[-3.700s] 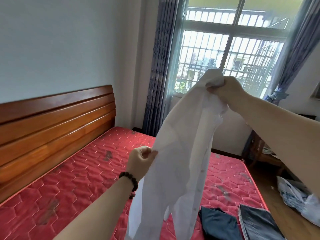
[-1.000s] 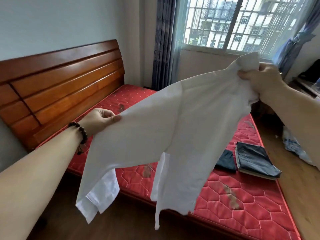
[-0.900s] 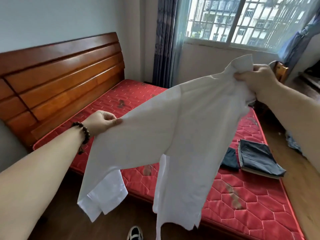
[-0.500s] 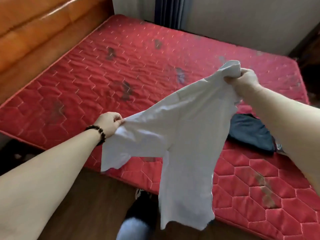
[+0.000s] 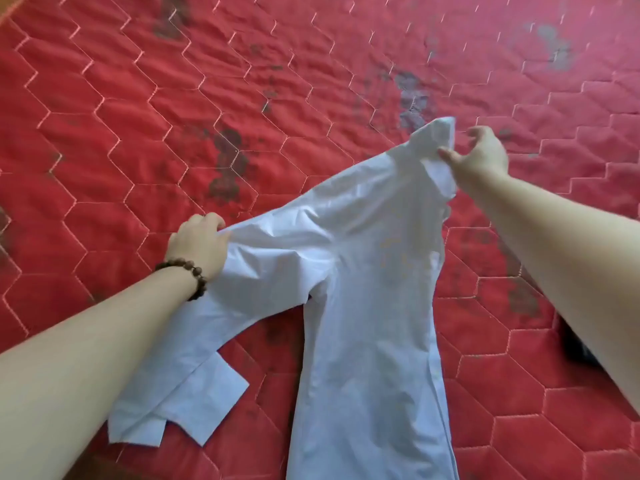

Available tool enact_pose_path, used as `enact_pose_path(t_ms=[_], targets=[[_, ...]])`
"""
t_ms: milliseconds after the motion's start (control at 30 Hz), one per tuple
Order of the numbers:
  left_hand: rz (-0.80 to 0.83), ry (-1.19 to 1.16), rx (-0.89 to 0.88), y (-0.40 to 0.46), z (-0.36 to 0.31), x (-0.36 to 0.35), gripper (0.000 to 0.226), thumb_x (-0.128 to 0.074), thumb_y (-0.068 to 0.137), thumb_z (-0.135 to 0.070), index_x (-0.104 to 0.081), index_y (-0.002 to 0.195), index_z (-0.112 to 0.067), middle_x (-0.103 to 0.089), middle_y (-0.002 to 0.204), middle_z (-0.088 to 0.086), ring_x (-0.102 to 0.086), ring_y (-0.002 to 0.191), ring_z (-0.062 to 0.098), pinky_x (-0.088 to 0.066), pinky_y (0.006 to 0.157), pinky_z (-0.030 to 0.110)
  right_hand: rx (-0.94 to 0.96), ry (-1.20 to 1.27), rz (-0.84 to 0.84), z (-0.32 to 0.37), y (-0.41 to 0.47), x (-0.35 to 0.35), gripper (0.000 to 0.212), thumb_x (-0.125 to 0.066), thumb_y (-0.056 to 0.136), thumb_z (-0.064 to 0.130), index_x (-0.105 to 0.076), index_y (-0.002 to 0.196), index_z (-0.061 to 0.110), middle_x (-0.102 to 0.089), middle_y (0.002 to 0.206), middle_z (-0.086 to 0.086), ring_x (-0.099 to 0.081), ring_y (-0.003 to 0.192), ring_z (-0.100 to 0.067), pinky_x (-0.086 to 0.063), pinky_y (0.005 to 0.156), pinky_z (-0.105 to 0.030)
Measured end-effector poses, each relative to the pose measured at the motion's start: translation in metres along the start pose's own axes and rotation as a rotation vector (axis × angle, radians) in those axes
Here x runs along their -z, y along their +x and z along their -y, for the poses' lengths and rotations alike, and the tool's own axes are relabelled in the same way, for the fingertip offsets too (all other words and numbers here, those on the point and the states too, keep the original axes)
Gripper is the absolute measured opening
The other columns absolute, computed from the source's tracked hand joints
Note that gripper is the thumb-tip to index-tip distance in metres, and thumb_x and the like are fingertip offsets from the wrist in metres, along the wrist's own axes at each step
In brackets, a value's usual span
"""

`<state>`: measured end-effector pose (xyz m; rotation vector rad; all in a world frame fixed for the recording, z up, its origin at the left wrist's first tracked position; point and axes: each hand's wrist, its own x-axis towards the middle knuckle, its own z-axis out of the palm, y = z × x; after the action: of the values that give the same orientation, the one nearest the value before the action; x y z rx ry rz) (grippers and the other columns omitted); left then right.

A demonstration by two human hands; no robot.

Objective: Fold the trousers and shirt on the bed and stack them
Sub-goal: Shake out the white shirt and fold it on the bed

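A red quilted bed mattress [image 5: 138,133] fills the view. A white cotton shirt [image 5: 363,289] lies half-doubled from six toward one o'clock. The left hand [image 5: 199,242] grips its shoulder at nine o'clock; the right hand [image 5: 483,155], fingers spread, barely touches the collar. The collar could slump, creasing the fold.

One white shirt [image 5: 363,289], one red mattress [image 5: 138,98], two hands, one beaded bracelet [image 5: 188,271]
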<state>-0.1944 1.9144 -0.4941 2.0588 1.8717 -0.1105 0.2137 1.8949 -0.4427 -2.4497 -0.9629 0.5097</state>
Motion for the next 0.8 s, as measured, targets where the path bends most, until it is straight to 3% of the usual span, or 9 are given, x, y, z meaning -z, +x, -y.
enact_pose_path(t_ms=[67, 267, 400, 500, 567, 667, 800], targets=[[-0.044, 0.02, -0.053, 0.006, -0.018, -0.014, 0.033, -0.054, 0.092, -0.025, -0.055, 0.123, -0.013, -0.051, 0.128, 0.014, -0.043, 0.121, 0.034, -0.034, 0.097, 0.045, 0.057, -0.11, 0.0, -0.004, -0.004, -0.023, 0.059, -0.063, 0.089, 0.03, -0.04, 0.139, 0.012, -0.042, 0.143, -0.012, -0.038, 0.132, -0.028, -0.03, 0.108, -0.038], [0.002, -0.089, -0.426, 0.0, -0.1, -0.058, 0.049, -0.051, 0.092, -0.027, -0.043, 0.138, -0.011, -0.032, 0.152, 0.011, -0.02, 0.144, 0.024, -0.007, 0.115, 0.037, 0.422, -0.401, 0.117, -0.028, -0.051, -0.093, 0.056, -0.053, 0.093, 0.028, -0.036, 0.144, 0.012, -0.022, 0.157, -0.01, -0.014, 0.146, -0.026, -0.012, 0.117, -0.045], [0.191, 0.111, -0.606, -0.005, -0.114, -0.096, 0.07, -0.037, 0.093, -0.051, -0.008, 0.152, -0.026, 0.005, 0.161, 0.002, 0.009, 0.147, 0.019, 0.008, 0.117, 0.041, 0.487, -0.542, 0.357, -0.054, -0.072, -0.135, 0.064, -0.031, 0.098, 0.049, -0.006, 0.153, 0.029, 0.009, 0.161, 0.004, 0.011, 0.148, -0.02, 0.005, 0.117, -0.05], [0.175, 0.26, -0.633, -0.003, -0.09, -0.12, 0.075, -0.017, 0.087, -0.07, 0.019, 0.146, -0.041, 0.024, 0.156, -0.008, 0.026, 0.143, 0.021, 0.017, 0.113, 0.052, 0.462, -0.562, 0.325, -0.073, -0.076, -0.15, 0.063, -0.01, 0.094, 0.06, 0.011, 0.149, 0.039, 0.024, 0.154, 0.014, 0.02, 0.145, -0.014, 0.009, 0.117, -0.05], [0.115, 0.267, -0.634, -0.002, -0.082, -0.126, 0.072, -0.011, 0.085, -0.073, 0.018, 0.145, -0.043, 0.017, 0.157, -0.01, 0.023, 0.144, 0.023, 0.014, 0.113, 0.057, 0.468, -0.573, 0.271, -0.078, -0.075, -0.154, 0.062, -0.007, 0.092, 0.062, 0.015, 0.147, 0.042, 0.025, 0.153, 0.016, 0.022, 0.143, -0.01, 0.01, 0.117, -0.05], [0.085, 0.265, -0.62, 0.005, -0.088, -0.125, 0.068, -0.011, 0.088, -0.071, 0.001, 0.149, -0.043, 0.0, 0.159, -0.009, 0.01, 0.147, 0.026, 0.002, 0.113, 0.063, 0.493, -0.58, 0.237, -0.079, -0.067, -0.155, 0.062, -0.009, 0.093, 0.062, 0.013, 0.147, 0.043, 0.02, 0.157, 0.015, 0.018, 0.145, -0.012, 0.01, 0.117, -0.05], [0.013, 0.279, -0.553, 0.023, -0.094, -0.124, 0.067, -0.003, 0.086, -0.072, 0.011, 0.146, -0.046, 0.013, 0.158, -0.01, 0.018, 0.145, 0.028, 0.009, 0.109, 0.066, 0.515, -0.598, 0.238, -0.077, -0.054, -0.155, 0.063, -0.01, 0.094, 0.061, 0.008, 0.15, 0.04, 0.015, 0.159, 0.011, 0.017, 0.146, -0.014, 0.004, 0.118, -0.052]])
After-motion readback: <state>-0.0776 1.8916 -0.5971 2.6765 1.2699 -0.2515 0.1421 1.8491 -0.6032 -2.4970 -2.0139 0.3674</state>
